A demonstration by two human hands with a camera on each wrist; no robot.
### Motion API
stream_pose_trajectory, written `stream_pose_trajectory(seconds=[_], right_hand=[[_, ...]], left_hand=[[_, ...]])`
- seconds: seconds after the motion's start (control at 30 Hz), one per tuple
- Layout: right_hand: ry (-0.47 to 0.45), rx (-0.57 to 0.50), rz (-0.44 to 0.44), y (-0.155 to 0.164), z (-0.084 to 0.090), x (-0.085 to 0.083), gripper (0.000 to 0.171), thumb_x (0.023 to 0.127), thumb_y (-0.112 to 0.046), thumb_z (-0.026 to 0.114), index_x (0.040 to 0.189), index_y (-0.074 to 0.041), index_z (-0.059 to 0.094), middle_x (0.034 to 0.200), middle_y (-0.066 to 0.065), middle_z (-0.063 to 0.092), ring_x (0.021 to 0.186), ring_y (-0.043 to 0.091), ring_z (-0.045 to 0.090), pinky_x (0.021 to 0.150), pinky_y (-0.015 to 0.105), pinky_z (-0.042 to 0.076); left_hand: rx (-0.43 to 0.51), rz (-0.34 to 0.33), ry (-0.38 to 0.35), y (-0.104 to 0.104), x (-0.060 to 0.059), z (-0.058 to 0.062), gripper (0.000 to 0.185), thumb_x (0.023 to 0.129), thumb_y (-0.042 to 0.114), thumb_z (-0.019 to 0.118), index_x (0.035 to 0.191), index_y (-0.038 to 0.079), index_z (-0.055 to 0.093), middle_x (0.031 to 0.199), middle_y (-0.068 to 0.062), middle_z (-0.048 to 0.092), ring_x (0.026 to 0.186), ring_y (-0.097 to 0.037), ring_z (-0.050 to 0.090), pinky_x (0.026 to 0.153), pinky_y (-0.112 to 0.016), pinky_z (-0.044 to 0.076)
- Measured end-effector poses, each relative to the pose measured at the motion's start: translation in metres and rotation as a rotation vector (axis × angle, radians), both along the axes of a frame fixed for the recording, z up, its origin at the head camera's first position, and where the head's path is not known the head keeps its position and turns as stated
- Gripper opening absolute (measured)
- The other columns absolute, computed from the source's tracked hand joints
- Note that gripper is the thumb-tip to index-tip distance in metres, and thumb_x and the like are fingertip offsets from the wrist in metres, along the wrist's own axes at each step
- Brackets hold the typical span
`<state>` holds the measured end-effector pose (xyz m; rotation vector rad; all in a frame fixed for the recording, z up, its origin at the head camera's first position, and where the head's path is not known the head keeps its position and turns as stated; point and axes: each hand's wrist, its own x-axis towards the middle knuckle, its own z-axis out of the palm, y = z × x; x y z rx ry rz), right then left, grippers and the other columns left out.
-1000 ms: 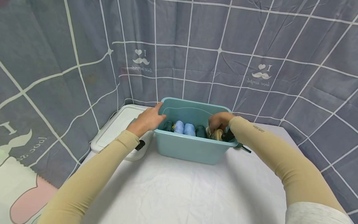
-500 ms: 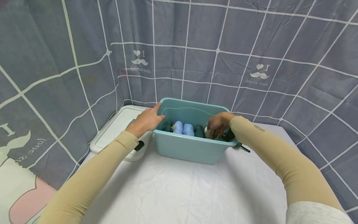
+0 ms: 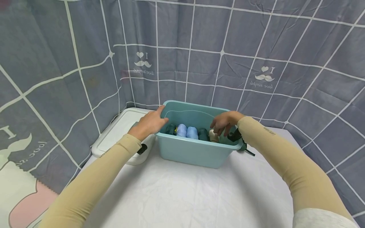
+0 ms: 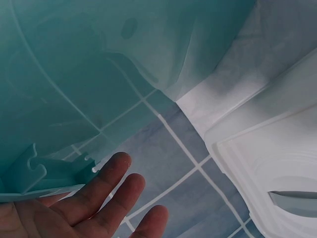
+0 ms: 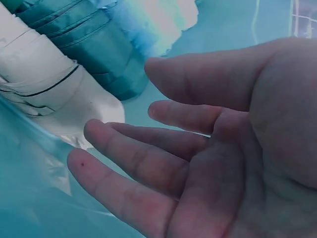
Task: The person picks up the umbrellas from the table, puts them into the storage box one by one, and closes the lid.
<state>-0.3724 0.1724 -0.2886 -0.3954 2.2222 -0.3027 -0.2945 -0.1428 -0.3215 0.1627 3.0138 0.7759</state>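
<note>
A teal bin stands on the white-covered table with a row of rolled fabric bundles inside. My left hand rests at the bin's left rim, its fingers extended below the rim in the left wrist view. My right hand hovers inside the right end of the bin, fingers loosely spread and holding nothing. Just beyond its fingertips lies a cream rolled bundle, beside a dark green bundle. Two light blue bundles and another dark green bundle fill the left part of the row.
A white lid-like container lies left of the bin, near my left forearm. Behind the bin's right end, a dark green item with a black strap is partly hidden. A grey checked curtain hangs close behind the table.
My right hand has let go of the cream bundle, opened its fingers and lifted slightly. The cream bundle now lies uncovered at the row's right end. The left hand stays at the rim.
</note>
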Motion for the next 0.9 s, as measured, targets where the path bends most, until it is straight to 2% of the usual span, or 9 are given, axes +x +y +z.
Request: stream_pose_trajectory(seconds=[0.1, 0.4, 0.7, 0.9], right_hand=[[0.033, -0.014, 0.025, 0.002, 0.006, 0.003, 0.061, 0.101, -0.011, 0.050, 0.156, 0.005, 0.028, 0.148, 0.029, 0.048, 0.135, 0.039, 0.053, 0.097, 0.046, 0.055], [0.114, -0.131, 0.001, 0.013, 0.024, 0.014, 0.058, 0.102, -0.015, 0.050, 0.157, -0.002, 0.032, 0.151, 0.026, 0.046, 0.138, 0.039, 0.049, 0.101, 0.046, 0.052], [0.190, -0.261, -0.001, 0.036, 0.035, 0.027, 0.057, 0.104, -0.015, 0.051, 0.157, -0.004, 0.034, 0.160, 0.022, 0.033, 0.140, 0.039, 0.046, 0.104, 0.049, 0.050], [0.276, -0.356, -0.036, 0.047, 0.041, 0.037, 0.055, 0.104, -0.017, 0.053, 0.156, -0.006, 0.037, 0.156, 0.024, 0.039, 0.136, 0.039, 0.050, 0.105, 0.050, 0.049]], left_hand=[[-0.003, 0.000, -0.003, 0.001, 0.000, 0.000, 0.075, 0.100, 0.045, 0.043, 0.164, 0.020, 0.013, 0.158, -0.021, 0.039, 0.141, -0.042, 0.043, 0.108, -0.063, 0.039], [-0.008, 0.001, 0.005, 0.000, -0.001, -0.001, 0.075, 0.099, 0.044, 0.043, 0.164, 0.020, 0.014, 0.157, -0.021, 0.040, 0.140, -0.043, 0.044, 0.106, -0.063, 0.040], [-0.014, -0.001, -0.001, 0.001, -0.001, 0.000, 0.074, 0.100, 0.044, 0.043, 0.164, 0.020, 0.014, 0.157, -0.022, 0.040, 0.140, -0.043, 0.044, 0.106, -0.063, 0.040], [-0.019, 0.005, -0.002, 0.000, 0.000, 0.001, 0.075, 0.099, 0.045, 0.043, 0.164, 0.020, 0.013, 0.157, -0.022, 0.039, 0.140, -0.043, 0.043, 0.105, -0.063, 0.041]])
